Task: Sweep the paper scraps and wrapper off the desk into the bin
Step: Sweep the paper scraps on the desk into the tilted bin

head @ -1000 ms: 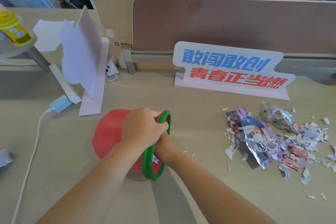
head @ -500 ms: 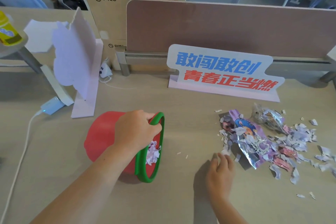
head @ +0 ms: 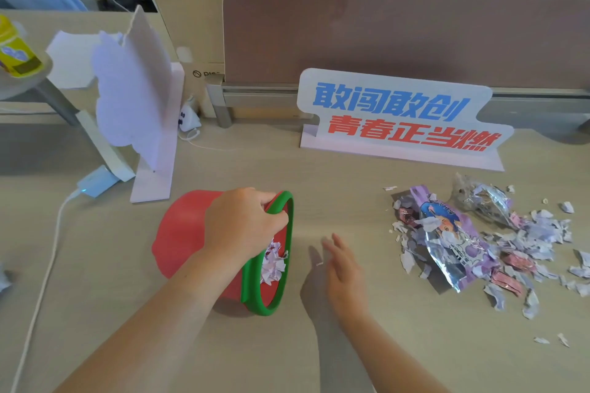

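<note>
The red bin [head: 186, 233] lies on its side on the desk [head: 319, 185], mouth facing right toward the scraps [head: 539, 233] and wrapper [head: 447, 239]. The left hand [head: 242, 223] grips its green rim. The right hand [head: 344, 268], fingers spread, seems to hover over bare desk between them.

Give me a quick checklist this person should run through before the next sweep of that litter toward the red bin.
1. Red bin on its side, mouth toward the paper scraps: ok.
2. Left hand gripping the green rim: ok.
3. Right hand open, holding nothing: ok.
4. Right hand behind the scraps, ready to push: not ok; it is between bin and scraps.
5. Wrapper and scraps in the bin: not ok; most lie on the desk.
6. Room left in the bin: cannot tell.
</note>
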The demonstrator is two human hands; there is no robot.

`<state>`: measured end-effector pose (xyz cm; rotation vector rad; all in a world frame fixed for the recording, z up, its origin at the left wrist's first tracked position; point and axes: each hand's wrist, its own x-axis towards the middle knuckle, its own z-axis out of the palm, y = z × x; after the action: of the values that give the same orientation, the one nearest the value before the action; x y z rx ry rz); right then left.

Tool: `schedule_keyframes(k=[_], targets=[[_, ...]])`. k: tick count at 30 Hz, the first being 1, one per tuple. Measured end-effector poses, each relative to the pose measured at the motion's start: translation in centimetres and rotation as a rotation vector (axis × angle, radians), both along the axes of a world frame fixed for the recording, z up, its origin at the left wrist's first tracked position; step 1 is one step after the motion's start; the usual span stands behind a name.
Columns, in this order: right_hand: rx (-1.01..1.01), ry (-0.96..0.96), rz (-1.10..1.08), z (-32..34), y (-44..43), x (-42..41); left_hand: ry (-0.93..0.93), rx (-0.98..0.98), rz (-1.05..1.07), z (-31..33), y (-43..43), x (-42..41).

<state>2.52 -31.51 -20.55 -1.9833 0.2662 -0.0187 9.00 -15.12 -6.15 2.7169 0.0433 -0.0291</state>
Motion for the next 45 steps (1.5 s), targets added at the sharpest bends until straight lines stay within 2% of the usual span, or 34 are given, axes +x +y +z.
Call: schedule_keyframes(k=[2,4,8,13,17,23,27,29,32,34,37,40,43,45], targets=[[0.054,-0.031,-0.217,0.5,-1.2,0.0,0.002,-0.005,0.002,0.0,0.0,0.1],[0.0,-0.003,-0.283,0.7,-2.5,0.3,-0.001,-0.011,0.004,0.0,0.1,0.2],[-0.163,0.134,-0.027,0.3,-3.5,0.9,0.0,-0.019,0.009,-0.2,0.3,0.2],[-0.328,0.147,0.205,-0.1,-1.4,1.8,0.005,-0.018,0.011,0.0,0.2,0.1],[-0.357,0.107,0.272,-1.3,-0.1,1.3,0.01,-0.029,0.011,-0.1,0.1,0.2],[-0.568,-0.01,0.333,-2.1,-1.7,0.8,-0.008,-0.028,0.003,-0.1,0.2,0.1],[-0.763,0.032,0.447,-1.4,-2.4,0.2,-0.017,-0.024,0.004,-0.2,0.3,-0.1],[-0.63,0.067,0.415,-1.0,-2.1,0.6,-0.013,-0.034,0.008,-0.2,0.3,-0.2],[-0.3,0.169,0.13,0.1,-1.4,1.9,-0.002,-0.047,-0.001,0.0,0.3,-0.3],[-0.173,0.132,0.136,1.6,0.3,2.5,0.002,-0.04,0.001,0.1,0.3,-0.4],[-0.001,0.076,0.281,4.4,3.8,3.2,0.004,-0.034,0.004,0.3,0.4,-0.6],[0.055,0.092,0.337,5.0,4.7,4.0,-0.004,-0.042,-0.004,0.5,0.7,-0.8],[0.046,0.111,0.095,3.8,2.4,3.9,-0.014,-0.076,0.004,0.8,1.3,-0.8],[-0.03,0.167,0.014,2.9,0.5,3.0,-0.024,-0.107,0.02,0.9,1.9,-0.7]])
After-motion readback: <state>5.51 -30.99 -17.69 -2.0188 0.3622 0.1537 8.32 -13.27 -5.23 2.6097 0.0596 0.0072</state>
